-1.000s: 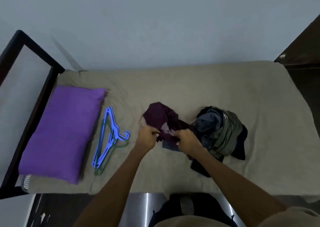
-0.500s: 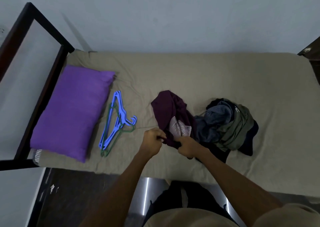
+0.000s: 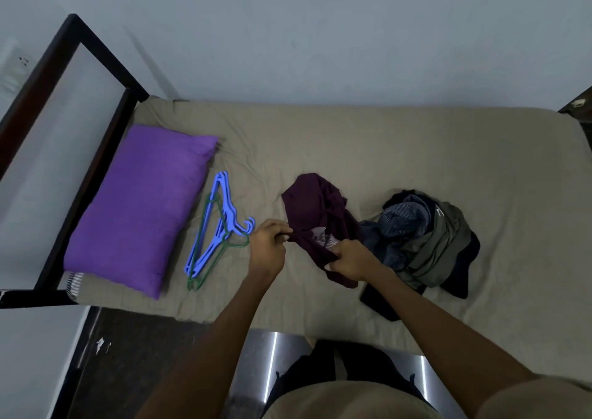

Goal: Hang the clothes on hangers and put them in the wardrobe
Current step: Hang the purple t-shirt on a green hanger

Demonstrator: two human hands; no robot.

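Note:
A dark maroon garment (image 3: pixel 312 207) lies crumpled in the middle of the bed, a pale printed patch showing near its lower edge. My left hand (image 3: pixel 268 247) pinches its left edge. My right hand (image 3: pixel 347 260) grips its lower part from the right. A heap of dark blue, striped and olive clothes (image 3: pixel 423 242) lies just right of it. A stack of blue and green plastic hangers (image 3: pixel 217 229) rests on the sheet left of my left hand, beside the pillow. The wardrobe is not clearly in view.
The bed (image 3: pixel 400 149) has a beige sheet and a black frame (image 3: pixel 93 53) at the left end. A purple pillow (image 3: pixel 141 204) lies against it. Dark wood (image 3: pixel 576 104) shows at the right edge. Dark floor runs below the bed's near edge.
Both hands have kept hold of the maroon garment and drawn it slightly apart and away from the clothes heap. The camera view shifted.

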